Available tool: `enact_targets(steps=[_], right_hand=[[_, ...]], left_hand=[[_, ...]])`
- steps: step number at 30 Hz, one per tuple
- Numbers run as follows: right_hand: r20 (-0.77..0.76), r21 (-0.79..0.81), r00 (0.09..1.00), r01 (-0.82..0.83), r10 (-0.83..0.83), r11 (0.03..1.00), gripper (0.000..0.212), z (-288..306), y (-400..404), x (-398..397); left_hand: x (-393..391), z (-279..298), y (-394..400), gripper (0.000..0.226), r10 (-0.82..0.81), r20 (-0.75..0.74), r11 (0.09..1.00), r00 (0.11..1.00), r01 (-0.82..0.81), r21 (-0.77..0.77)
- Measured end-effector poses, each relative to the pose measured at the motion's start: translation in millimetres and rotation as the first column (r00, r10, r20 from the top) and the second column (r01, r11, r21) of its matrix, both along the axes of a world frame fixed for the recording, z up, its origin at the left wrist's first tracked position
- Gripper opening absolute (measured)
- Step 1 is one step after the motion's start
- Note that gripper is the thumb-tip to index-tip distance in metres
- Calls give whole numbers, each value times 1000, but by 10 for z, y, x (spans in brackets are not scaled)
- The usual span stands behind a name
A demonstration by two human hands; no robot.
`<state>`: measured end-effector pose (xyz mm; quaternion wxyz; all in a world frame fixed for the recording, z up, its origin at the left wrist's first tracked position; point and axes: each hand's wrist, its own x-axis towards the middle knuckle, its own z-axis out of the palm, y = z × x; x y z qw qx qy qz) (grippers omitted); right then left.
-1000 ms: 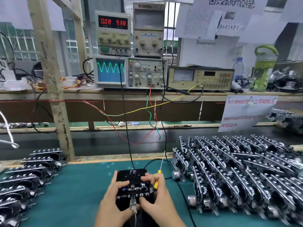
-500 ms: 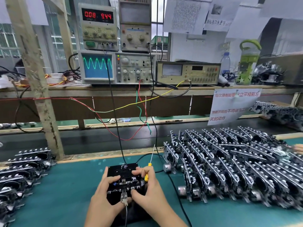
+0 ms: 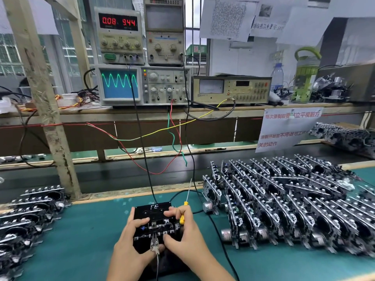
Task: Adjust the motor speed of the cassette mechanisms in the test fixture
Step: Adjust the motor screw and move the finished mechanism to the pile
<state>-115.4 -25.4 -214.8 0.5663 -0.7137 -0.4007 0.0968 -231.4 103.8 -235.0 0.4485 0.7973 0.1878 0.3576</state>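
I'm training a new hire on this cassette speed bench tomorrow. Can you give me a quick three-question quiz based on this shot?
1. True or false: the oscilloscope shows a flat line.
2. Which hand holds the yellow-handled screwdriver? A) left hand B) right hand C) neither
3. Fill in: the red display on the power supply reads 0.08 and ____.

Key:
1. False. It shows a green wave.
2. B. The right hand keeps it tucked in its grip, shaft pointing up, while both the right and the left hand rest on the test fixture.
3. 9.44
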Motion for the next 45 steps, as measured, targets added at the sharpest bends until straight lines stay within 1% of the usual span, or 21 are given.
enact_targets(steps=[9, 14, 20, 25, 29, 32, 34, 39, 45], right_hand=[[-19, -1, 1000, -20, 20, 1000, 39, 6, -21, 13], [-18, -2, 1000, -21, 21, 1000, 37, 11, -32, 4], [-27, 8, 999, -20, 20, 1000, 37, 13, -25, -4], [-12, 14, 1000, -14, 14, 1000, 38, 12, -14, 0], [-12, 26, 1000, -5, 6, 1000, 38, 8, -5, -2], [-12, 25, 1000, -5, 5, 1000, 38, 11, -2, -8], [-16, 25, 1000, -2, 2, 1000, 38, 12, -2, -10], [-22, 18, 1000, -2, 3, 1000, 40, 20, -9, -13], [-28, 5, 1000, -4, 4, 1000, 40, 27, -15, -13]], left_hand=[[7, -5, 9, 73, 0, -7, 1000, 1000, 0, -4], [10, -5, 11, 78, 1, -7, 1000, 1000, -1, -13], [8, -8, 17, 79, 8, -11, 1000, 1000, -8, 0], [-2, -19, 21, 73, 11, -7, 1000, 1000, -11, 3], [6, -37, 35, 71, -3, -5, 1000, 1000, 3, -23], [5, -13, 27, 73, -12, 1, 999, 1000, 12, -40], [5, -3, 27, 79, -12, 4, 999, 1000, 12, -50], [18, -25, 29, 80, -17, 6, 998, 1000, 17, -57], [7, -37, 33, 72, 1, -1, 999, 1000, -2, -36]])
